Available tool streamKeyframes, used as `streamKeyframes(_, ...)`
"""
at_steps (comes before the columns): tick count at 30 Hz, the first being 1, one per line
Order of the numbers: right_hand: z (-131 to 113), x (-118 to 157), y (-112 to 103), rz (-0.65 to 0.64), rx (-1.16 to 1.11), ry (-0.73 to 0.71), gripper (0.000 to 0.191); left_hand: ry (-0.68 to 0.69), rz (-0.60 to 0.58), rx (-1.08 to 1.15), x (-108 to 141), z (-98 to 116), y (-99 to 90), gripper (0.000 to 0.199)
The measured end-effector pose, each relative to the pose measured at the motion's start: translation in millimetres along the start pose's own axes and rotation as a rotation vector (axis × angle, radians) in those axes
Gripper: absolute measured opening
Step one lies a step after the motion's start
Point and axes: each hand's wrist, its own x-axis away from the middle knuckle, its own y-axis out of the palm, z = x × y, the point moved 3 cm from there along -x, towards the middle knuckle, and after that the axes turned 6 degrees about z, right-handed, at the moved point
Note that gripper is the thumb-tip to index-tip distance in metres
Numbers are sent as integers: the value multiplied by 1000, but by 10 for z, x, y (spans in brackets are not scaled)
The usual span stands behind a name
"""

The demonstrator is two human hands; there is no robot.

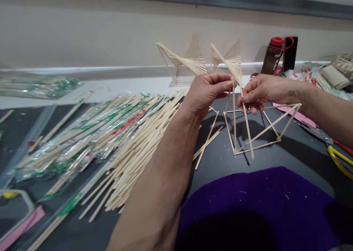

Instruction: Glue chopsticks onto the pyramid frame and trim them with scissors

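and here's the stick frame (268, 128), standing on the dark tabletop (213, 163) right in front of me! my left hand (208, 91) has thumb and finger pinched on its raised top corner; my right hand (257, 91) has its fingers clamped on a slanting stick (247, 124). crossed sticks (206, 143) lie just left, a bare-stick heap (143, 151) farther over. 2 twisted stick models (190, 63) stand behind.

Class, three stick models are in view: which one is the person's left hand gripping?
The open frame in front: the left hand pinches its top. The two models behind, by the wall, have sticks fanned closely together.
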Motion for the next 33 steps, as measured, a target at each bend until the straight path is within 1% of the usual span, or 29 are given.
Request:
streamKeyframes(2, 19, -6, -3, 12, 1, -15, 29, 2, 1, 2, 4, 3, 2, 17)
streamKeyframes(6, 21, -11, 34, -112, -42, -27, 26, 9, 0, -5, 12, 6, 9, 20)
streamKeyframes(7, 20, -13, 37, -120, -52, -34, 25, 11, 0, -8, 13, 6, 11, 21)
streamKeyframes(8, 21, -15, 35, -106, -58, -42, 24, 14, -2, -9, 14, 6, 13, 22)
streamKeyframes(12, 40, -23, 7, 33, -35, -64, 25, 23, -15, 0, 15, 4, 19, 23)
streamKeyframes(13, 38, -23, 8, 41, -35, -64, 25, 23, -17, 3, 15, 3, 20, 23)
streamKeyframes(15, 14, -16, 29, -12, -57, -57, 25, 23, -19, 10, 12, 0, 18, 23)
streamKeyframes(18, -49, 12, 85, -181, -97, 20, 25, 20, -21, 19, 6, -9, 16, 24)
streamKeyframes(19, -70, 23, 93, -205, -97, 49, 25, 19, -21, 20, 4, -12, 15, 24)
streamKeyframes(23, -127, 33, 69, -132, -78, 62, 19, 17, -19, 24, 2, -16, 17, 22)
streamKeyframes(24, -125, 32, 71, -151, -84, 74, 18, 16, -19, 26, 3, -15, 18, 20)
streamKeyframes(27, -103, 32, 100, -281, -116, 141, 18, 14, -22, 31, 5, -14, 20, 18)
streamKeyframes(28, -106, 30, 102, -293, -126, 143, 18, 16, -24, 35, 5, -16, 19, 18)
streamKeyframes(31, -145, 24, 93, -256, -129, 166, 15, 32, -40, 44, -4, -31, 15, 20)
streamKeyframes(33, -192, 36, 94, -269, -145, 250, 14, 45, -55, 38, -17, -46, 12, 21)
